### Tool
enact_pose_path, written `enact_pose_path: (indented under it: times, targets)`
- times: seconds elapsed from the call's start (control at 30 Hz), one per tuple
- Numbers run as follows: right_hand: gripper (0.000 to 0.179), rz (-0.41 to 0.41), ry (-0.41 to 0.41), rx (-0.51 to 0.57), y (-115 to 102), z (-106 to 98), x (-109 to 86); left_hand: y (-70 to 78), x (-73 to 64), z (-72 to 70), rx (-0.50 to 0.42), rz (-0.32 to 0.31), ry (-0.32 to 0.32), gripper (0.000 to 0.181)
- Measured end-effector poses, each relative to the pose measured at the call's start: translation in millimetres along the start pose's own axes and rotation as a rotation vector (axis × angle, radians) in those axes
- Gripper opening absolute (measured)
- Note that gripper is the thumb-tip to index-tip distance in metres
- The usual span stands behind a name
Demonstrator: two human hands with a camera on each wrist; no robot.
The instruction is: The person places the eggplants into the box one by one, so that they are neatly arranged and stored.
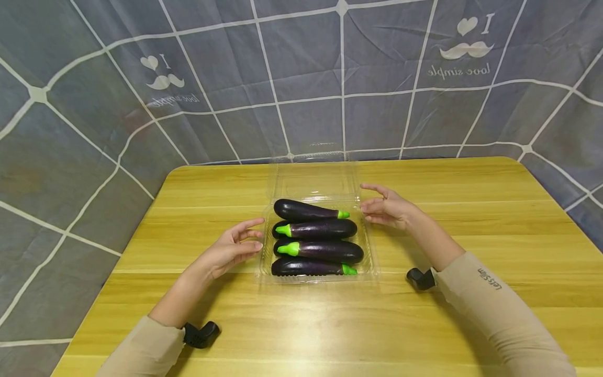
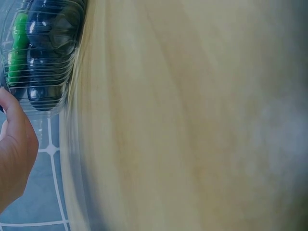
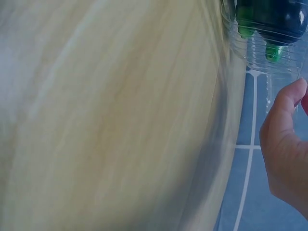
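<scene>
A clear plastic clamshell box [image 1: 372, 262] lies on the table, its lid [image 1: 316, 180] laid back toward the curtain. Several dark purple eggplants [image 1: 320, 251] with bright green stems rest side by side in its base. My left hand [image 1: 231, 248] is at the box's left side, fingers loosely bent with tips at the rim; whether they touch it is hard to tell. At the far right corner, by the hinge, is my right hand [image 1: 388, 208], fingers relaxed and nearly straight. The left wrist view shows eggplants [image 2: 43, 91] through the ribbed wall. Green stems [image 3: 273, 52] show in the right wrist view.
The wooden table [image 1: 311, 330] has rounded far corners. A grey curtain [image 1: 311, 63] with white lines hangs behind it and along both sides. Black wrist devices [image 1: 201, 335] are strapped on both sleeves.
</scene>
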State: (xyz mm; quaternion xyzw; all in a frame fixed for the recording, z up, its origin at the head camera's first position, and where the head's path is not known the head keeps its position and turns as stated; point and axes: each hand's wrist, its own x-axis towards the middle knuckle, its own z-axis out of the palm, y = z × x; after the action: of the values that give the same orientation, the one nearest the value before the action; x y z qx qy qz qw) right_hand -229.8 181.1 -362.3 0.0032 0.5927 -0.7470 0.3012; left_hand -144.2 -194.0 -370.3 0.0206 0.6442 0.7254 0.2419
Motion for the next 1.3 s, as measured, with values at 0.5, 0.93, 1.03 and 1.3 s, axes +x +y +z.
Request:
enact_pose_path:
  times: [0.5, 0.93, 1.03, 1.3]
  targets:
    - [0.047, -0.054, 0.013, 0.004, 2.2, 1.1, -0.1, -0.5, 1.0, -0.5, 0.009, 0.001, 0.007, 0.066]
    - [0.041, -0.074, 0.005, 0.016, 4.7, 2.3, 0.1, 0.0, 1.0, -0.7, 0.012, -0.001, 0.004, 0.067]
    - [0.040, -0.075, 0.014, 0.012, 4.9, 2.8, 0.4, 0.5, 1.0, -0.4, 0.008, -0.004, 0.005, 0.067]
    - [0.035, -0.088, 0.006, -0.009, 5.5, 2.7, 0.0, 2.1, 0.1, 0.1, -0.001, -0.009, 0.010, 0.068]
